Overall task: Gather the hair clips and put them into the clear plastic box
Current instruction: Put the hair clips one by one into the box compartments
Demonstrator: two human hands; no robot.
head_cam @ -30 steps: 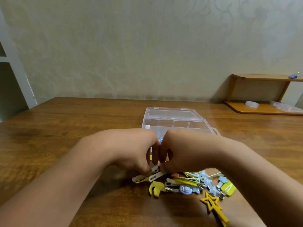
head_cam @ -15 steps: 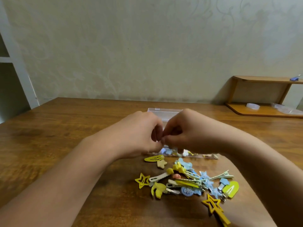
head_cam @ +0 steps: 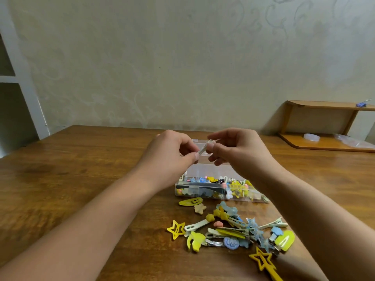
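Both hands have lifted since a moment ago: my left hand (head_cam: 172, 154) and right hand (head_cam: 237, 151) pinch one pale clip (head_cam: 204, 149) between them, above the clear box (head_cam: 221, 191); loose clips (head_cam: 233, 230) at its 6 o'clock.

Both forearms are bare to the frame's near edge; the left hand (head_cam: 170, 153) and right hand (head_cam: 237, 151) wear nothing visible.

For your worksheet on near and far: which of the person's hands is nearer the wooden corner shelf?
Right. The right hand is on the wooden corner shelf's side; the left hand is farther left.
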